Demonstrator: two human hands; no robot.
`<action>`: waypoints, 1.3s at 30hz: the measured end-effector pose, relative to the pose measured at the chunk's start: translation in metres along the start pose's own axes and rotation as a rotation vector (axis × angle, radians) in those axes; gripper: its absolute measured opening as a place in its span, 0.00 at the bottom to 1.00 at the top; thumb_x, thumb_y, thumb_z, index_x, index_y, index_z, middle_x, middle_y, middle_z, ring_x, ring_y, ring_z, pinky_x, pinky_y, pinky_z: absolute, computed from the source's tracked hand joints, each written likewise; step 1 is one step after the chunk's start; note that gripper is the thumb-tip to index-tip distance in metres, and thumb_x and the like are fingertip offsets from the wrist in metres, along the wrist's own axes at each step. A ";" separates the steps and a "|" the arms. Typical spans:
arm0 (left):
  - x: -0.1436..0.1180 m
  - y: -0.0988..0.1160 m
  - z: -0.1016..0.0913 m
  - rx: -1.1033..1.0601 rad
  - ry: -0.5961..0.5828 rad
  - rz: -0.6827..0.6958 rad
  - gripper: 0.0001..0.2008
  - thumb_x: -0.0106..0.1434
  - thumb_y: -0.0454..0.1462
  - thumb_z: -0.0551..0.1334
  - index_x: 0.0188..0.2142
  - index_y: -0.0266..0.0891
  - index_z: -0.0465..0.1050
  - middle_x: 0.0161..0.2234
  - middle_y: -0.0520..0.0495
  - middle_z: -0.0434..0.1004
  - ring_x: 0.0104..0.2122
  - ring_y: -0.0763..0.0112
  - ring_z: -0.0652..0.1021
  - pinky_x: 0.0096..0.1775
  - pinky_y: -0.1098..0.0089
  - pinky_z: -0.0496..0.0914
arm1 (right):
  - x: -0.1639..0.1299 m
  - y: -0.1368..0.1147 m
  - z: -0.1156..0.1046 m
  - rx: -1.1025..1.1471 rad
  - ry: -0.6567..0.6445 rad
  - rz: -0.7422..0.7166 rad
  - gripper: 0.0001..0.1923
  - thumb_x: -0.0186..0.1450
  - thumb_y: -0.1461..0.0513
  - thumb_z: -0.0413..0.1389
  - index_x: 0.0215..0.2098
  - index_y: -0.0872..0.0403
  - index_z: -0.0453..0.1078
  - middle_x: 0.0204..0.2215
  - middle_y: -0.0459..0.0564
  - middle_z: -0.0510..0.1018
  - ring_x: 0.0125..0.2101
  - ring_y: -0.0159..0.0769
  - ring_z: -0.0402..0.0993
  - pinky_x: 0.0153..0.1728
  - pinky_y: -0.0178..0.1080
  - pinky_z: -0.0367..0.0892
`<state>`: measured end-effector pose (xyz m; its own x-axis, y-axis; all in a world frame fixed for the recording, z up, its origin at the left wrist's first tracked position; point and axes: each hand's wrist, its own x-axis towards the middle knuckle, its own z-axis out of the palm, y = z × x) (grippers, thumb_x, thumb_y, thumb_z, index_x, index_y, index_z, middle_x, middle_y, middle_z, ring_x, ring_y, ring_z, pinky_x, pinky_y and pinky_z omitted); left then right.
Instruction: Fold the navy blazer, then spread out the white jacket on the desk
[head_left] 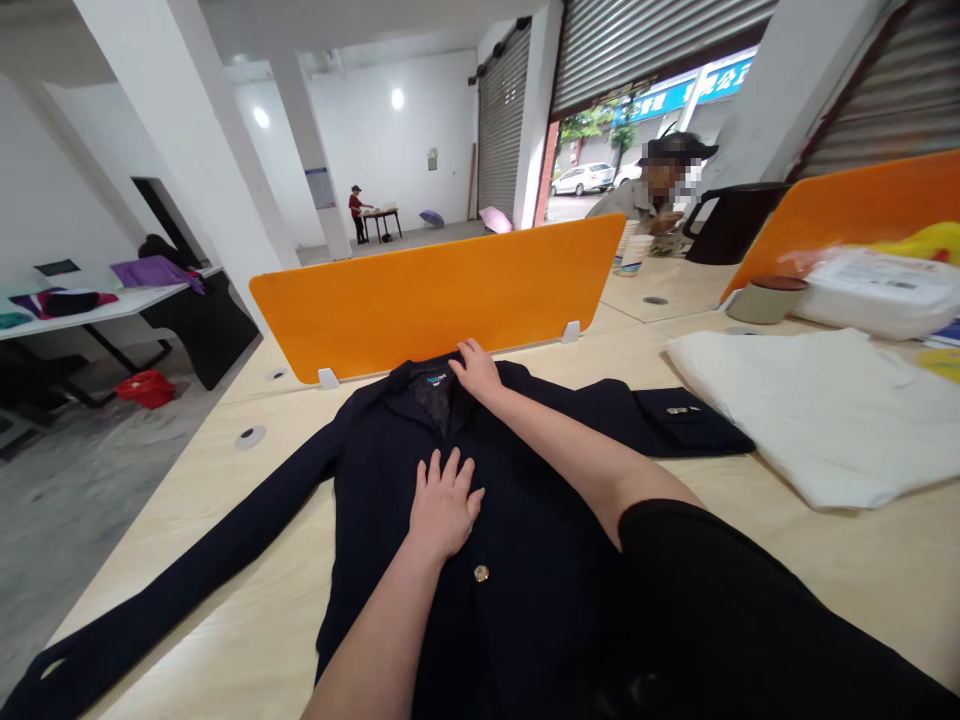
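While your left hand point(444, 505) presses flat on the navy jacket point(517, 530), your right hand point(475, 371) lies spread, holding nothing, at its collar point(431, 392).

Pale wood-grain desk top point(825, 580) with round cable holes, split by a glossy orange divider panel point(442, 295); second orange panel point(862, 215) at right. White-painted walls and square white pillars point(187, 140), grey concrete floor point(67, 490). Two round ceiling lights point(397, 98) on — daylight too, from a half-raised grey roller shutter point(645, 40) showing a street and a white parked car point(581, 179). Left: white table on black legs point(90, 312) with purple cloth, red plastic basket point(146, 388) below. Far back, small dark table point(381, 215) — a person in red beside it. Seated person in dark cap past the divider.
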<state>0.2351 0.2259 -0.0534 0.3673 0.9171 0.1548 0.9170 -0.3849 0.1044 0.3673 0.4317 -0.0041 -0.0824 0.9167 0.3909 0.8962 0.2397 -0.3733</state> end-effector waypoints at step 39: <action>-0.002 0.025 -0.036 0.235 0.188 0.123 0.26 0.68 0.48 0.46 0.62 0.42 0.60 0.66 0.41 0.52 0.64 0.48 0.54 0.59 0.42 0.53 | -0.359 0.026 -0.154 0.406 -0.316 -0.499 0.20 0.69 0.53 0.49 0.54 0.51 0.70 0.55 0.54 0.71 0.57 0.37 0.64 0.58 0.42 0.58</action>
<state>0.2514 0.2110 -0.0158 0.4622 0.8218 0.3332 0.8865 -0.4368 -0.1524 0.4871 0.0594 -0.0243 -0.6173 0.7010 0.3571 0.4908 0.6979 -0.5216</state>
